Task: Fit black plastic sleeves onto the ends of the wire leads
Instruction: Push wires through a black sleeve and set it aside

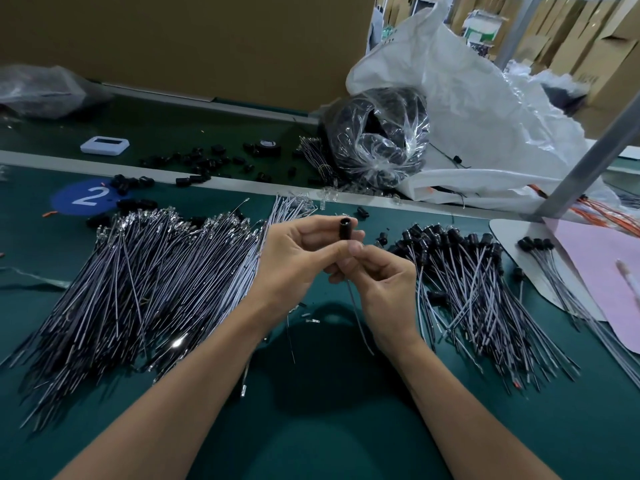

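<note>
Black sleeve point(344, 227), one; wire lead point(358, 322), one

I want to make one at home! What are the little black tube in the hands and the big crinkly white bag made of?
The black sleeve looks like hard, smooth plastic: it keeps its tube shape and its rim shines a bit. The white bag seems to be thin plastic sheet, partly see-through and crumpled into sharp folds.

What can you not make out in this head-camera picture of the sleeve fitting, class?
Head view: the wire lead, top end hidden behind the right hand and the black sleeve that the left hand pinches.
Head view: the white device, display too small to read.
Head view: the clear bag, contents blurred by glare.
</note>
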